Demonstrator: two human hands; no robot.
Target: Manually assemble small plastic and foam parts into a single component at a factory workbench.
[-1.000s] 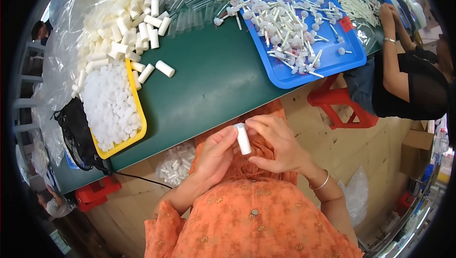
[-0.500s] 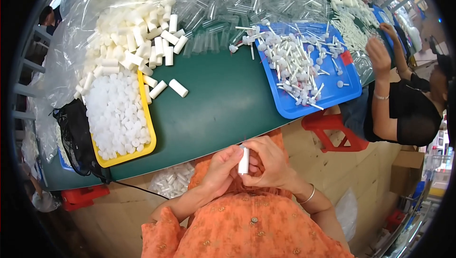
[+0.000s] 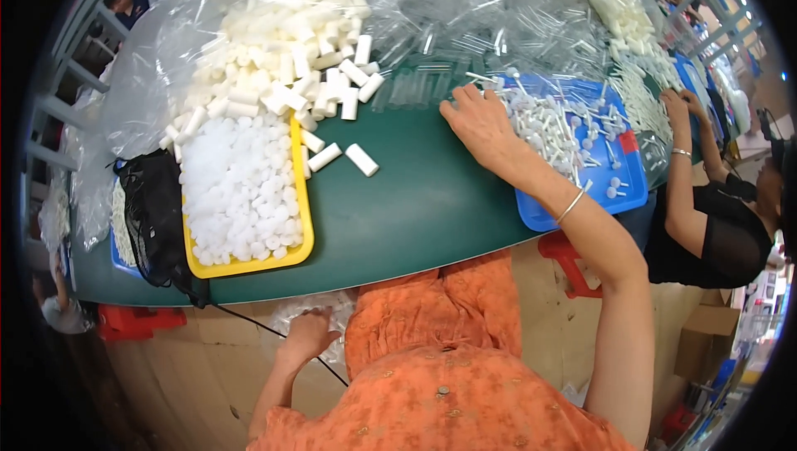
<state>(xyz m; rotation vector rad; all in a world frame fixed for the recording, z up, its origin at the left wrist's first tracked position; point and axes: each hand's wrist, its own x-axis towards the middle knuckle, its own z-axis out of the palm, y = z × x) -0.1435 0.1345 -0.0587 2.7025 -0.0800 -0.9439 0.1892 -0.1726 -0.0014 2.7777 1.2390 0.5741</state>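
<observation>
My right hand (image 3: 483, 126) reaches over the green table to the left rim of a blue tray (image 3: 540, 217). Its fingers are spread and bent down, close to thin white sticks with round translucent caps (image 3: 544, 131) heaped in the tray. No held thing shows in it, though its fingertips are partly hidden. Low at my left side, my left hand (image 3: 307, 335) hangs over a clear plastic bag (image 3: 339, 308) below the table edge. Its thumb stands apart from the fingers, and I see nothing in its grasp.
A yellow tray (image 3: 307, 223) of small white caps stands left, beside a black mesh bag (image 3: 155, 219). White foam cylinders (image 3: 286, 78) and clear tubes (image 3: 490, 11) are piled at the back. A co-worker's hand (image 3: 677, 107) is at the right. Red stools (image 3: 573, 264) stand below.
My hands have parted from in front of my body, where they held a white cylinder. The right went up to the blue tray, the left down to the bag. The cylinder is out of sight.
</observation>
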